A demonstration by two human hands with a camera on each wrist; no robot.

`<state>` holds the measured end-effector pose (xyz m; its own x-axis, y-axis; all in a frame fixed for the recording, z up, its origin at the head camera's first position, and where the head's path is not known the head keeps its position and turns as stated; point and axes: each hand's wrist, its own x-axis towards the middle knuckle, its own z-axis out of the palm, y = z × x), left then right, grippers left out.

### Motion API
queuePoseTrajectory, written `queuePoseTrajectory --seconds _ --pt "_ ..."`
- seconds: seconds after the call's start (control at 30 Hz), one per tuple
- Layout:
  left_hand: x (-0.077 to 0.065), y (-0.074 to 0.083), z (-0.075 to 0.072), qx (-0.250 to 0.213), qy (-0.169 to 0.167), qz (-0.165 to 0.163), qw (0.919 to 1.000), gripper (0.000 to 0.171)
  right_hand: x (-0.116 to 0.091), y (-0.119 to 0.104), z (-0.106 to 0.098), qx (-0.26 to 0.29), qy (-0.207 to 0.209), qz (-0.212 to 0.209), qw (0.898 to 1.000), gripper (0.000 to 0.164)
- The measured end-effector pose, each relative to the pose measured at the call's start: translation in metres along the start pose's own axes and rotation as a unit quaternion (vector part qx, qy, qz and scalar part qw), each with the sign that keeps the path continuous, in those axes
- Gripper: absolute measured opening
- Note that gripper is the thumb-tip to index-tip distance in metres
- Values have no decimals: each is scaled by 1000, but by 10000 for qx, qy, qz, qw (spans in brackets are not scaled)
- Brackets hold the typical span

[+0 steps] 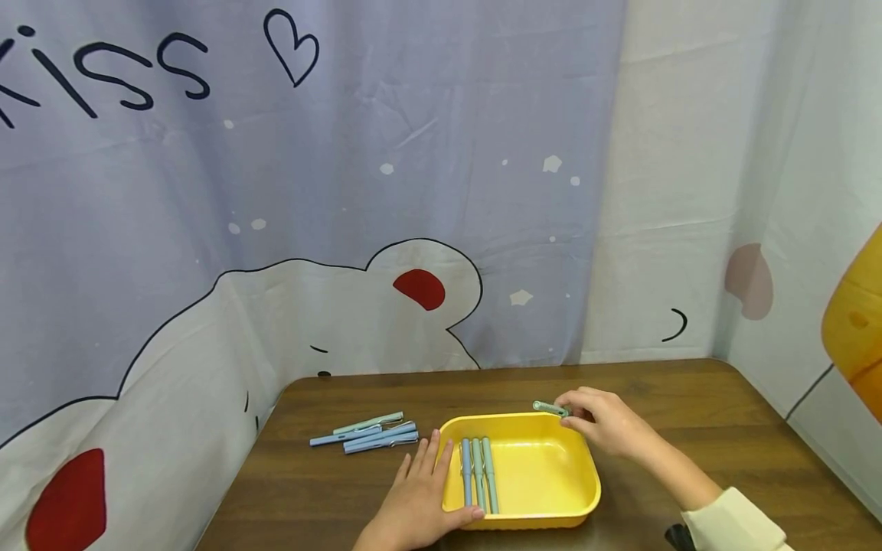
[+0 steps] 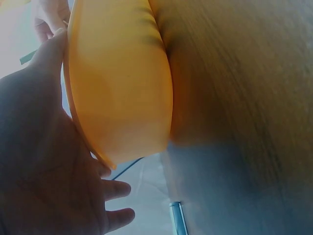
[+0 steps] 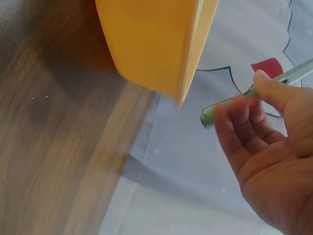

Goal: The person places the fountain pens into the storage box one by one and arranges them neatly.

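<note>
A light green pen (image 1: 551, 409) with a metal clip is pinched in my right hand (image 1: 601, 421), above the far right rim of the yellow tray (image 1: 544, 474). The right wrist view shows this green pen (image 3: 293, 73) between thumb and fingertips. My left hand (image 1: 416, 493) lies along the tray's near left corner, fingers straight and spread, thumb across the front rim. Inside the tray, at its left side, a blue pen (image 1: 467, 474) and two green pens (image 1: 478, 474) lie side by side. In the left wrist view, the left hand (image 2: 54, 161) touches the tray's rim.
Left of the tray, several blue pens (image 1: 379, 441) and a green pen (image 1: 367, 423) lie in a loose pile on the brown wooden table (image 1: 296, 490). A printed curtain (image 1: 344, 191) hangs behind the table and along its sides.
</note>
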<state>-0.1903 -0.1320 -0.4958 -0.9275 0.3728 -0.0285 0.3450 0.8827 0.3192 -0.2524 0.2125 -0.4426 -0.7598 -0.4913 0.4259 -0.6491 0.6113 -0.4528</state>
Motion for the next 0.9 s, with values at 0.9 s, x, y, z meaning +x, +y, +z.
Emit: queuePoseTrajectory --seconds 0.9 --pt "1 -1 2 -65 63 10 10000 112 -11 -22 23 3448 -688 585 9343 35"
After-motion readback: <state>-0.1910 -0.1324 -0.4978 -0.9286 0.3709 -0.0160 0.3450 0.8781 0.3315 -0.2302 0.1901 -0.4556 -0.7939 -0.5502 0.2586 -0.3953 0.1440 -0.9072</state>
